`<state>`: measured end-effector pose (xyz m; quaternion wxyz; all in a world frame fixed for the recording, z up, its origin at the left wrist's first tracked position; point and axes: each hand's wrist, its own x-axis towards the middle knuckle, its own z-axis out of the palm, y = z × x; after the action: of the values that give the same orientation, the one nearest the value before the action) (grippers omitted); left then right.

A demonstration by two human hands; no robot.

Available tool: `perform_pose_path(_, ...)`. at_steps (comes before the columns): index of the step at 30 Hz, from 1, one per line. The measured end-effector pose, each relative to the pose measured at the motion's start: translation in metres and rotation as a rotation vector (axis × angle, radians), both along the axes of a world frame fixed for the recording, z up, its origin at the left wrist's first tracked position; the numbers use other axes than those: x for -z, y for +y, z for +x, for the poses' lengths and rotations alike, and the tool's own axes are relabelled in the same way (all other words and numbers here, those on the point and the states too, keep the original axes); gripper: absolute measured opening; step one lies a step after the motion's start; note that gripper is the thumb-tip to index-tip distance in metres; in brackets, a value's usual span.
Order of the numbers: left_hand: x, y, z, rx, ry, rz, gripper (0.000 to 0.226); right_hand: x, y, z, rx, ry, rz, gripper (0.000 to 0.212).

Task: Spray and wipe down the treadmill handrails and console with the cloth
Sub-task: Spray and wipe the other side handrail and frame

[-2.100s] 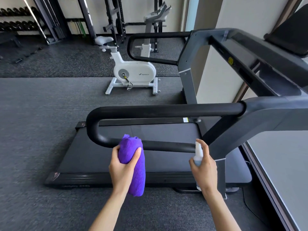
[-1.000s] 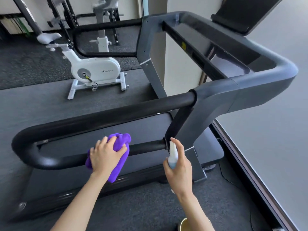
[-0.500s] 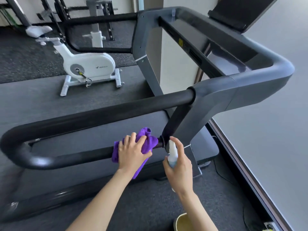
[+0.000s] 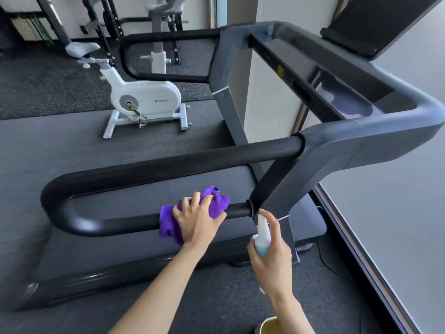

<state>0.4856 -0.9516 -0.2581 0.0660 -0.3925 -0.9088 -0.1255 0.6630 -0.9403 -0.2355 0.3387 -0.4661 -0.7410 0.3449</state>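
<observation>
Closest to the person, the right hand (image 4: 269, 256) was curled around a small spray bottle (image 4: 262, 233). One finger sat on top of the bottle. The bottle pointed up at the spot where the lower rail met the grey post (image 4: 301, 189).

Just past that, the left hand (image 4: 197, 220) pressed a purple cloth (image 4: 216, 203) down on the lower rail (image 4: 120, 224) of the near handrail. The fingers were spread over the cloth and bent around it. The arm reached forward from the bottom of the picture.

It looked like the job was not far along. The cloth was on the lower rail, near its right end. I could not tell which parts were clean already.

Farther away was the top rail (image 4: 192, 165) of the same handrail. Past that was the console (image 4: 349, 100), with a wet-looking patch on it. Farthest was the other handrail (image 4: 168, 37). By my guess, these all needed wiping.

A white exercise bike (image 4: 144, 97) stood behind the treadmill on the dark floor.
</observation>
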Motion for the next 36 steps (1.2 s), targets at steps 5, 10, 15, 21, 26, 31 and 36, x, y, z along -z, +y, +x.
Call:
perform_pose_path(5,-0.001,0.015,0.0,0.116,-0.104,-0.017,0.053,-0.006,-0.002,-0.011,-0.024,-0.031,-0.005,0.069)
perform_pose_path(10,-0.007,-0.05,-0.053,0.09,-0.056,0.076,0.048,-0.014,-0.006,-0.041,-0.066,-0.01,0.003,0.069)
perform_pose_path(15,-0.013,-0.112,-0.098,-0.011,0.14,0.154,0.052,-0.01,-0.014,-0.051,-0.086,0.033,0.003,0.066)
perform_pose_path(21,-0.012,-0.069,-0.072,-0.109,0.09,0.153,0.052,-0.01,-0.026,-0.04,-0.034,-0.023,0.01,0.068)
perform_pose_path(26,-0.008,-0.039,-0.033,0.094,0.046,0.161,0.048,-0.015,-0.032,-0.051,-0.09,-0.074,0.002,0.065)
perform_pose_path(31,-0.014,-0.089,-0.081,0.202,0.088,0.128,0.042,-0.02,-0.041,-0.079,-0.16,-0.041,0.024,0.064)
perform_pose_path(36,-0.02,-0.145,-0.131,0.116,0.244,0.139,0.04,-0.019,-0.053,-0.092,-0.197,-0.003,0.007,0.065)
